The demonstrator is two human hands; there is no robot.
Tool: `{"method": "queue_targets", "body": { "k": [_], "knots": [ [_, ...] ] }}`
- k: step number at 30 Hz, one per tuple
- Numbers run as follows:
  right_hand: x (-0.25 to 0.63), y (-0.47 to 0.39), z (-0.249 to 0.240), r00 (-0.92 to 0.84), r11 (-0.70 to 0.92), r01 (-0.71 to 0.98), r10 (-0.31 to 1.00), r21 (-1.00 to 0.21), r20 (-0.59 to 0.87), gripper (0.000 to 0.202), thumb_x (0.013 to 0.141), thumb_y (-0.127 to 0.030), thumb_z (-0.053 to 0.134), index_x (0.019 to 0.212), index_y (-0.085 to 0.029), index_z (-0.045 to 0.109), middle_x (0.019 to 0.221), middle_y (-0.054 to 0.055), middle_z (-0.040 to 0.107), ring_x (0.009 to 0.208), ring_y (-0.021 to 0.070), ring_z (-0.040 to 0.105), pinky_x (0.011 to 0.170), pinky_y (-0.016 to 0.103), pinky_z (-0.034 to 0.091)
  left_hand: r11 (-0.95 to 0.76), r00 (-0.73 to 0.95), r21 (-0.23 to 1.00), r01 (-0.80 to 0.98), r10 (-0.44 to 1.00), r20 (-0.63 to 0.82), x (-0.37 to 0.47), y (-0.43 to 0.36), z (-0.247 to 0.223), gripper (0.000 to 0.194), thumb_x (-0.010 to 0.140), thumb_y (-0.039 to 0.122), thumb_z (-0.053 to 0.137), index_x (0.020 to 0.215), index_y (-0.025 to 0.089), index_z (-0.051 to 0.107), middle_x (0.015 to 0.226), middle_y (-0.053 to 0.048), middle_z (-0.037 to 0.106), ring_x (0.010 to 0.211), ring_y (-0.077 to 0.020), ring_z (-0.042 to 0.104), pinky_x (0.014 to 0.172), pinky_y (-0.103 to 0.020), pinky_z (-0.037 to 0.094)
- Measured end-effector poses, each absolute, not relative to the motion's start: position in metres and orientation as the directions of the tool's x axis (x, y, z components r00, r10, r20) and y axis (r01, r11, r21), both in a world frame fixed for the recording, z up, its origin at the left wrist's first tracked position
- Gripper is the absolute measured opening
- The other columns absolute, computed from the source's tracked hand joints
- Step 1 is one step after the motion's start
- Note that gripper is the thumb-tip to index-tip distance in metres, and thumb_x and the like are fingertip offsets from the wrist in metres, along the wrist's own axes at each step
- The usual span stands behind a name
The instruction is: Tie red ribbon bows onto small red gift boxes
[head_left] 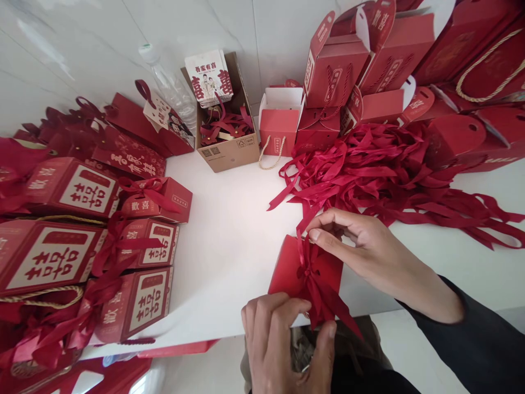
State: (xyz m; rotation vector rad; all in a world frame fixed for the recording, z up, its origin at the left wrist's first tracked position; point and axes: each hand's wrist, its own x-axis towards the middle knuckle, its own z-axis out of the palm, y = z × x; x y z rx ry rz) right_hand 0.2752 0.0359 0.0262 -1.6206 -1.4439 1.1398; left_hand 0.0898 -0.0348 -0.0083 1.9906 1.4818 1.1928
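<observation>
A small red gift box sits at the table's front edge, with a dark red ribbon knotted on its top and its tails hanging toward me. My right hand pinches the ribbon between thumb and forefinger at the box's far side. At the near left corner, my left hand has its forefinger against the box, thumb apart from it beside the ribbon tails. The fingers of the left hand are curved and spaced, and nothing shows gripped between them. Just beyond the right hand lies a large heap of loose red ribbons.
Red boxes with ribbon bows stand in rows at left. Toward the wall are a cardboard carton holding printed cards, a clear bottle and a small open box. Stacked red boxes fill the back right.
</observation>
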Motion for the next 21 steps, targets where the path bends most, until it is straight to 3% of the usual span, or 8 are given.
{"method": "queue_targets", "body": {
  "k": [3, 12, 21],
  "knots": [
    [0.2754, 0.0361, 0.0258, 0.008, -0.165, 0.376, 0.985, -0.912, -0.175, 0.022, 0.102, -0.043, 0.060, 0.097, -0.025, 0.070, 0.095, 0.003, 0.076, 0.088, 0.0207, 0.069, 0.068, 0.031, 0.051, -0.359, 0.082, 0.733, 0.577, 0.919, 0.386, 0.0911, -0.0339, -0.0067, 0.019, 0.092, 0.005, 0.064, 0.088, 0.023, 0.064, 0.085, -0.002, 0.061, 0.082, -0.0195, 0.056, 0.073, -0.033, 0.044],
    [0.2722, 0.0374, 0.0241, 0.009, -0.172, 0.316, 0.984, -0.933, -0.178, 0.025, 0.100, -0.045, 0.063, 0.089, -0.024, 0.069, 0.086, 0.001, 0.075, 0.079, 0.0182, 0.069, 0.071, 0.029, 0.051, -0.371, 0.132, 0.751, 0.547, 0.923, 0.361, 0.0898, -0.0363, -0.0080, 0.022, 0.092, 0.001, 0.057, 0.086, 0.023, 0.058, 0.084, -0.002, 0.060, 0.080, -0.0194, 0.056, 0.072, -0.032, 0.043],
    [0.2675, 0.0422, 0.0222, 0.046, -0.205, 0.304, 0.979, -0.930, -0.201, 0.024, 0.098, -0.042, 0.063, 0.084, -0.023, 0.067, 0.079, 0.000, 0.071, 0.067, 0.0158, 0.063, 0.058, 0.028, 0.046, -0.427, 0.197, 0.741, 0.519, 0.903, 0.382, 0.0861, -0.0351, -0.0075, 0.023, 0.088, -0.002, 0.057, 0.086, 0.021, 0.057, 0.082, -0.003, 0.060, 0.079, -0.0194, 0.055, 0.073, -0.034, 0.042]
  ]
}}
